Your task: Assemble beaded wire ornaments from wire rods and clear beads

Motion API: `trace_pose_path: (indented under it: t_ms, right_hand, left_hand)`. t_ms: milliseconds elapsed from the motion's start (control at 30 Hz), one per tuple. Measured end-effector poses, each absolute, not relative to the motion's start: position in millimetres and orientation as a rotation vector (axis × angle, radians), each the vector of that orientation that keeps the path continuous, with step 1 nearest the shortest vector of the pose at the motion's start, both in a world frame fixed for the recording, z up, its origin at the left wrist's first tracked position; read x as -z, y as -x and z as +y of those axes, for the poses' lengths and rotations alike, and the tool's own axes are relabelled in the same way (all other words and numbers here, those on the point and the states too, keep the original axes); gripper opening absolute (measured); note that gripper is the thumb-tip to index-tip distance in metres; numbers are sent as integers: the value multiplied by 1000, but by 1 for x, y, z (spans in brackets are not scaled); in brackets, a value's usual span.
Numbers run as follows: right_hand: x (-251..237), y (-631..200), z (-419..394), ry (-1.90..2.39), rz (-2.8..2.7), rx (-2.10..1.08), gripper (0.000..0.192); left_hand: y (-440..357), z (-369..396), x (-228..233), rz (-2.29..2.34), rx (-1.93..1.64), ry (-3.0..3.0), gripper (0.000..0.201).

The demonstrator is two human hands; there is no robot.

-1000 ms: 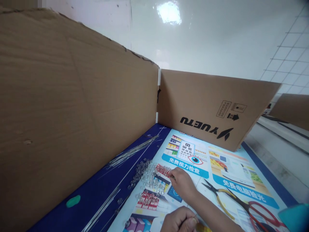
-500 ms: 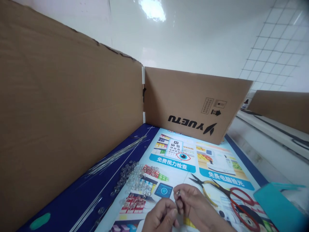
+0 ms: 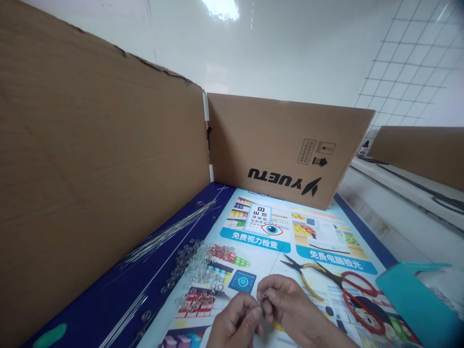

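Observation:
My right hand (image 3: pixel 292 307) is closed in a pinch on a small clear bead (image 3: pixel 265 293) between thumb and fingertips. Beside it, my left hand (image 3: pixel 235 321) has its thumb pressed to its curled fingers, and whatever lies between them is too small to make out. The fingertips of both hands nearly meet over the printed sheet (image 3: pixel 270 263). To their left spreads a loose pile of clear beads (image 3: pixel 203 275). Yellow-handled pliers (image 3: pixel 307 278) and red-handled scissors (image 3: pixel 357 295) lie just beyond my right hand.
Bundles of thin wires (image 3: pixel 168 234) lie on the dark blue cloth (image 3: pixel 108 295), with a green piece (image 3: pixel 50 336) at the near left. Cardboard walls (image 3: pixel 286 140) stand at the left and back. An open teal box (image 3: pixel 413 299) is at the right.
The whole view has shifted slightly, so everything appears a little further left. Both hands keep nearly the same pose, and the bead stays in the right fingertips.

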State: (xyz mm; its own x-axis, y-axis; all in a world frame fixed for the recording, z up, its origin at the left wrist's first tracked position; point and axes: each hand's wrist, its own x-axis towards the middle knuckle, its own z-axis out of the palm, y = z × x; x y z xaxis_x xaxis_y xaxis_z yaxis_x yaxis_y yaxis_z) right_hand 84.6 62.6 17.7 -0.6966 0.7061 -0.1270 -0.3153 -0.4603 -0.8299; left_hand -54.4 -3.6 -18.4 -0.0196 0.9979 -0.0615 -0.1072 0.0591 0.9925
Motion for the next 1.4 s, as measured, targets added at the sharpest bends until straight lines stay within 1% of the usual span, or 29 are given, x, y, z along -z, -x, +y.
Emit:
trace_pose_path:
  t_ms: [700,967,1100,1167,1267,1400]
  right_hand:
    - [-14,-80,62,641,-1099,-2150,20]
    - [-14,-85,62,734,-1372,-1996,19]
    - [-17,-84,61,646,-1393,-2026,24]
    - [-19,-83,61,633,-1408,-2023,23]
    - [-21,-83,62,684,-1481,-1942,19]
    - [-24,-87,64,716,-1622,-1742,14]
  left_hand:
    - [53,-3,23,1225,-1200,-1015,44]
    - [54,-1,22,1159,-1235,-988,40]
    - [53,-1,22,1102,-1272,-945,40]
    - [52,-1,21,1076,-1288,-954,39]
    - [53,-2,18,1056,-1287,-954,39]
    - [54,-4,13,1011,-1249,-938,40]
